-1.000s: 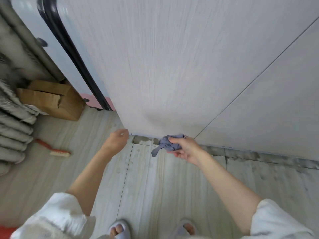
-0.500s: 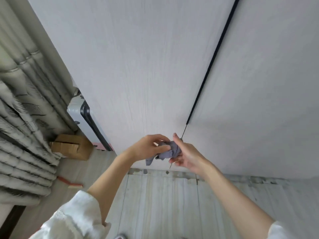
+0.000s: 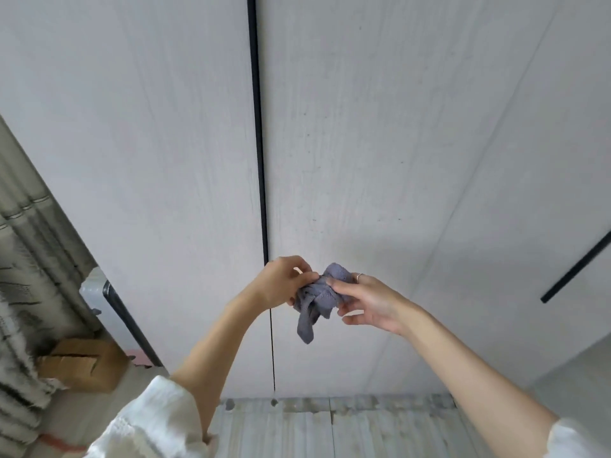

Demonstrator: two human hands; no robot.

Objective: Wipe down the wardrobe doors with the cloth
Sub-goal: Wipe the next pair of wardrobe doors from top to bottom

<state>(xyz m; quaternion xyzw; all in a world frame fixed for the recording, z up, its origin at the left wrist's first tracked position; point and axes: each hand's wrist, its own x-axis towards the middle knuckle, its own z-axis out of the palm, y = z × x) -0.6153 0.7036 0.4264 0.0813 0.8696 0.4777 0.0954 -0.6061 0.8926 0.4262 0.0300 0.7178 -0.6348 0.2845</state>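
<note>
Both hands meet in front of pale grey wardrobe doors point(image 3: 139, 153), working a bunched grey-purple cloth point(image 3: 316, 297) held in the air between them. The left hand point(image 3: 281, 285) has its fingers and thumb curled onto the left side of the bundle, pinching it, while the right hand point(image 3: 370, 300) grips the other side, thumb on top and fingers tucked beneath (a thin ring point(image 3: 359, 277) shows on one finger). A loose tail of the cloth hangs down below the hands, clear of the door surface as far as can be told. Directly behind the hands runs a dark vertical gap point(image 3: 258, 143) between two door panels, and a second dark strip point(image 3: 577, 267) crosses the panel at far right. Both forearms are bare, with white sleeves point(image 3: 155, 421) pushed up toward the elbows. At lower left a cardboard box point(image 3: 84, 363) sits on the pale wood-look floor point(image 3: 297, 428), beside a striped grey curtain point(image 3: 20, 292) and a white appliance with a dark trim point(image 3: 114, 302) standing against the side of the wardrobe. The base strip under the doors looks scuffed and patchy.
</note>
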